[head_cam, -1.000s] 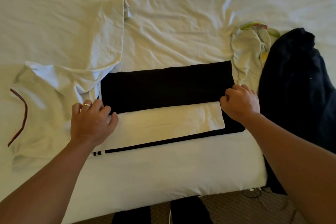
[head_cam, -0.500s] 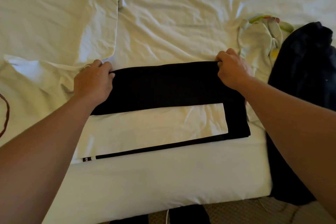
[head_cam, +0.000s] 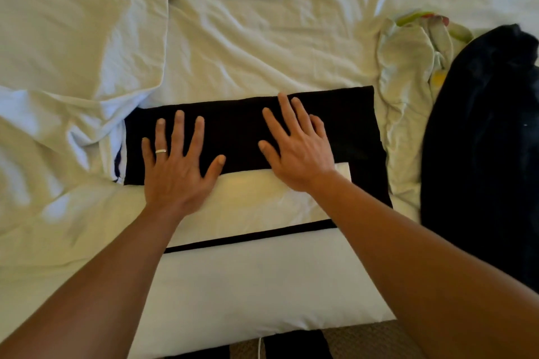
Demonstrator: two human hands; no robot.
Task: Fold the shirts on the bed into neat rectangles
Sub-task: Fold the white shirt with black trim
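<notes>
A black-and-white shirt (head_cam: 239, 125) lies folded into a long rectangle near the front edge of the bed (head_cam: 262, 38). Its black part is on top at the far side and a white band (head_cam: 248, 201) runs along the near side. My left hand (head_cam: 178, 160) lies flat with fingers spread on the left part of the black fold. My right hand (head_cam: 297, 146) lies flat the same way on the right part. Neither hand grips anything. A white shirt (head_cam: 73, 52) lies spread out to the left.
A crumpled pale garment (head_cam: 408, 67) with coloured print sits to the right of the folded shirt. A dark navy garment (head_cam: 481, 140) is heaped at the right edge. The bed's front edge (head_cam: 262, 326) is close, with carpet below it.
Both hands let go of the black fold's far corners and moved inward. They now press flat and open on top of the shirt.
</notes>
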